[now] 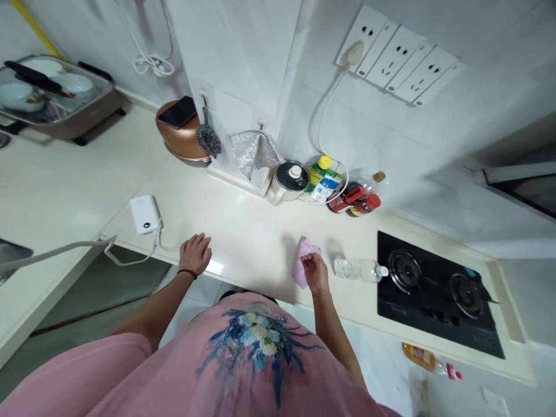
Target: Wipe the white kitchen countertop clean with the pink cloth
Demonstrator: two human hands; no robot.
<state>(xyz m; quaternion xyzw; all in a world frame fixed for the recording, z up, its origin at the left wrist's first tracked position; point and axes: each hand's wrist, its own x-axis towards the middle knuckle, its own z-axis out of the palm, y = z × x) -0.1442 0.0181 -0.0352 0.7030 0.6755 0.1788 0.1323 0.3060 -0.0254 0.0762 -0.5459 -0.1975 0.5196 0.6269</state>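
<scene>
My left hand [195,253] lies flat on the white counter [243,237], its fingers outstretched and holding nothing. A dark bracelet circles that wrist. My right hand [315,273] has its fingers curled together at a pink cloth [300,267], which it appears to pinch; the fingertips are partly hidden. Just right of this hand stands or lies a clear plastic bottle [358,270] with a white cap; it contains clear liquid. Left of my left hand is a white power bank [145,214] with a cable attached.
A black gas stove [434,295] occupies the right end. Along the wall are a small pot [292,178], several sauce bottles [362,202], a silvery cloth [255,152] and a copper-coloured pan [182,139] with a phone. An electric cooker [65,110] holding bowls stands far left.
</scene>
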